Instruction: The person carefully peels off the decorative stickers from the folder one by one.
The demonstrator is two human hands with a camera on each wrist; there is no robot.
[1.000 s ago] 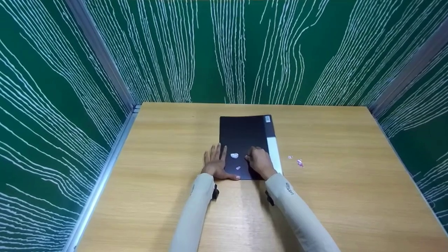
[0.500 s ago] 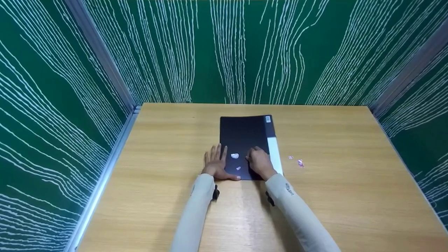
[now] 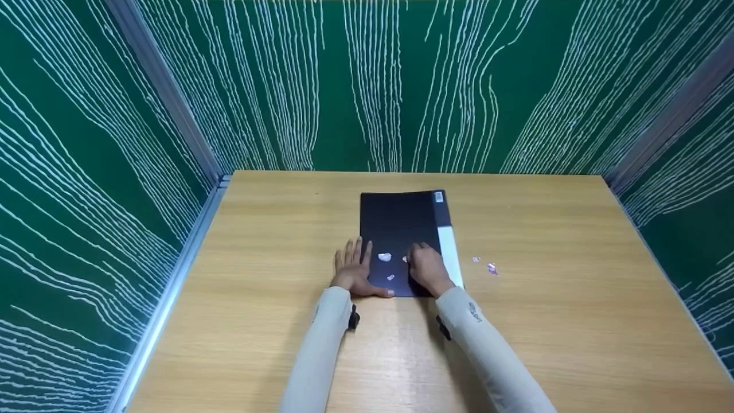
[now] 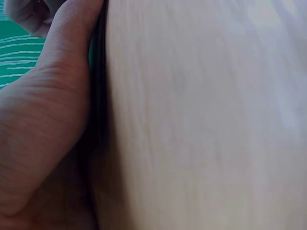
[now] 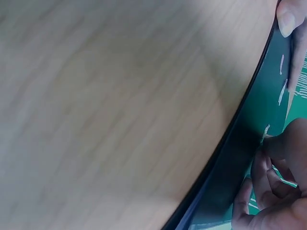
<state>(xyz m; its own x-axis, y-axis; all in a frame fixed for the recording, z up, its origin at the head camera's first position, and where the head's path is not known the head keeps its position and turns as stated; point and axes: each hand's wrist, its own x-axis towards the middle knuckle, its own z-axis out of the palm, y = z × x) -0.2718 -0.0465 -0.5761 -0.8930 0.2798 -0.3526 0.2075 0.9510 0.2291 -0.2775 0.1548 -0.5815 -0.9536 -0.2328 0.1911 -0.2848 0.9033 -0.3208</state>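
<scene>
A black folder (image 3: 395, 221) lies on the table, with a white strip and a small label along its right side. My left hand (image 3: 352, 272) rests spread over the folder's lower left edge, its thumb along the bottom edge. Over the lower right part, my right hand (image 3: 427, 267) has curled fingers; thumb and fingertip pinch a small pale sticker piece (image 5: 265, 131) at the folder's surface. Two other torn sticker scraps stay on the cover: a larger whitish one (image 3: 385, 257) and a smaller one (image 3: 390, 277). In the left wrist view the left thumb (image 4: 72, 38) lies along the folder edge.
Right of the folder, two pinkish sticker scraps (image 3: 492, 268) lie on the wooden table (image 3: 573, 321). Green walls (image 3: 332, 86) with white wavy lines enclose the table's back and sides, with metal posts at the corners.
My right fingers have shifted slightly to the right, and a pale scrap now shows at their tips. The left hand holds its place.
</scene>
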